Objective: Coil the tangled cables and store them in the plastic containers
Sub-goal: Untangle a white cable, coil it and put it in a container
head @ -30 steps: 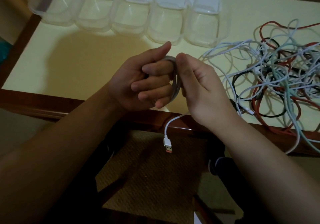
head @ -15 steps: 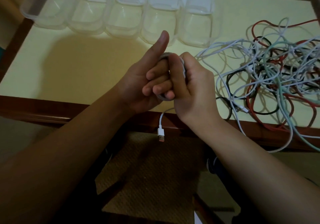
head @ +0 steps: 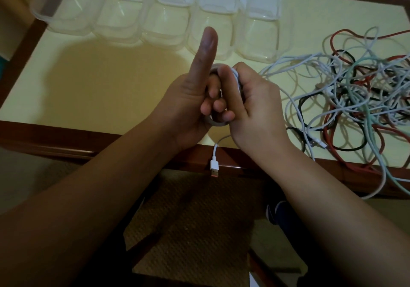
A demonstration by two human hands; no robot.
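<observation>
Two hands work mid-frame: the left hand (head: 190, 106) wears the white coil (head: 216, 122) round its curled fingers, thumb up, the right hand (head: 250, 106) pinches the light, limp, springy cable, best gripped across all loops together.

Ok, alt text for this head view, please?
Two bare hands coil a white USB cable: the left hand, thumb up, wears the loops while the right hand grips them. Clear plastic containers line the cream table behind; tangled multicoloured cables lie right.
</observation>
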